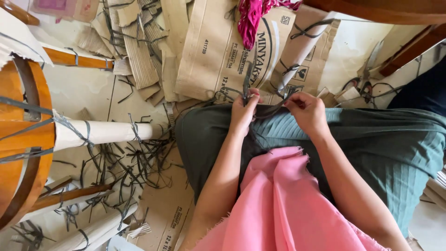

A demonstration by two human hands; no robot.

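My left hand [243, 113] and my right hand [307, 112] are held together above my knees, each pinching dark grey plastic strapping [247, 79]. The strap rises in a loop from my left fingers and runs across to my right fingers. Both hands hover over my dark green pleated skirt [395, 144]. A pink cloth [283, 204] lies across my lap, nearer to me, between my forearms.
Flattened cardboard boxes [213, 51] and corrugated scraps cover the floor ahead. A wooden chair [23, 139] with paper-wrapped legs [102, 132] bound by straps stands at left. Cut strap pieces [134, 162] litter the floor. A magenta cloth [253, 16] lies on the cardboard. Scissors [364, 79] sit at right.
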